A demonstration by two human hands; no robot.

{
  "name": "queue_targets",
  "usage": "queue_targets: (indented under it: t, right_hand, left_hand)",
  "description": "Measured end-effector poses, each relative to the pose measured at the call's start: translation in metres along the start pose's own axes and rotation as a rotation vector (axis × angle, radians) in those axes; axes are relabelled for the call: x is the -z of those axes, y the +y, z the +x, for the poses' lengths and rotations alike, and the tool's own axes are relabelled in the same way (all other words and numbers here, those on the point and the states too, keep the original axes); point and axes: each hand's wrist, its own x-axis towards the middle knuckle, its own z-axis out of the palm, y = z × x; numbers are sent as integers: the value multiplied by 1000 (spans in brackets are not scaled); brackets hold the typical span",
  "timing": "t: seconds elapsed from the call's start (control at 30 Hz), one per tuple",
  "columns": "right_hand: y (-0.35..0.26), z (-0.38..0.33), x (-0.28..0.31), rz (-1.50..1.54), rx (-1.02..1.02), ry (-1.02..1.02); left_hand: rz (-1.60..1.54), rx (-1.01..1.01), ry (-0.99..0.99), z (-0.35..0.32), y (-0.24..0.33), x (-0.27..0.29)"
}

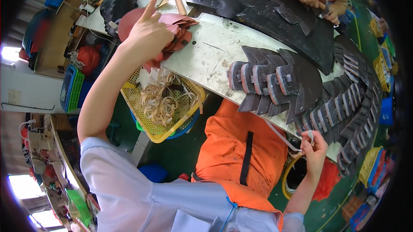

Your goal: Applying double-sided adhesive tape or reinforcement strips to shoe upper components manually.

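My left hand (148,34) reaches over a pile of reddish-brown cut leather pieces (183,34) at the table's left end. Its index finger points away from me and the fingers are apart; I see nothing held in it. Near the table's front edge, my right hand (314,149) pinches a thin white strip (282,137), which runs back to the left toward the table edge. Beyond that hand lie stacked dark shoe-upper-like pieces (301,77) with curved, pale-edged ends, fanned out in overlapping rows.
A yellow basket (195,90) of tangled tan strips (159,103) stands left of my orange apron (241,146). A hammer (177,0) and a large black board (254,6) lie on the white table (206,60). Across it, another person's hands (331,12) hold a tool.
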Motion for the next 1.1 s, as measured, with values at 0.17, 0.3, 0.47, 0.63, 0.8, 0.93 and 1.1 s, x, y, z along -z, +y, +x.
queue_targets:
  t: [0.17, 0.3, 0.47, 0.63, 0.8, 0.93, 1.1]
  right_hand:
    - [-20, -5, -14, -125, -4, -106]
    - [-10, -7, -21, -307, 24, -30]
    - [-12, -3, -52, -353, 319, 61]
    - [-11, -10, -42, -306, 301, 179]
    - [-3, -6, -28, -289, 432, 321]
    - [-7, -9, -23, -54, 293, 601]
    - [5, -16, 27, -311, 342, 741]
  left_hand:
    - [-80, 83, 250, 23, -11, -96]
    - [-781, 250, 448, 42, 138, -38]
    - [-1241, -282, 544, 59, 293, 23]
    - [-1446, -213, 691, 74, 319, 23]
    - [-1228, -359, 922, 96, 320, 34]
    - [-1354, -426, 692, 130, 320, 38]
    - [-718, -454, 239, 214, 296, 59]
